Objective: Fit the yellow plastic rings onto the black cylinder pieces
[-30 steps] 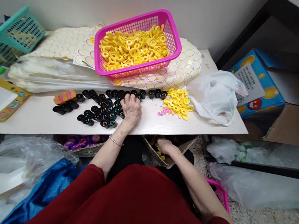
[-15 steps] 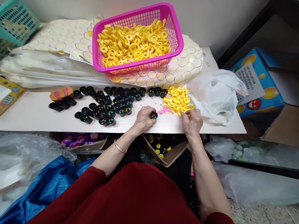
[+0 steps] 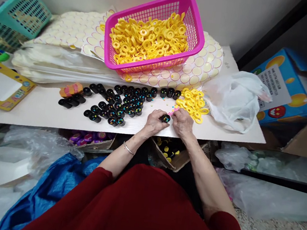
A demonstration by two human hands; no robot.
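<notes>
My left hand (image 3: pixel 154 122) is closed around a small black cup (image 3: pixel 166 118), tilted toward me, with coloured bits inside. Just right of it, my right hand (image 3: pixel 182 122) has its fingertips drawn together at the small pink beads (image 3: pixel 174 109); what they pinch is too small to make out. Behind that hand lies a loose pile of yellow ring-shaped parts with tabs (image 3: pixel 193 102). Several more black cups (image 3: pixel 121 105) stand in a group to the left, many holding coloured beads. Three cups (image 3: pixel 170 93) stand in a short row near the yellow pile.
A pink basket (image 3: pixel 151 64) of yellow parts sits at the back on circle-printed sheets (image 3: pixel 65 31). A white plastic bag (image 3: pixel 234 99) lies at right beside a blue carton (image 3: pixel 284 87). Below the table edge is a cardboard box (image 3: pixel 181 164) with black and yellow pieces.
My right hand has moved left from the yellow pile to the pink beads, close to the cup. My left hand still holds the black cup. The view has shifted slightly.
</notes>
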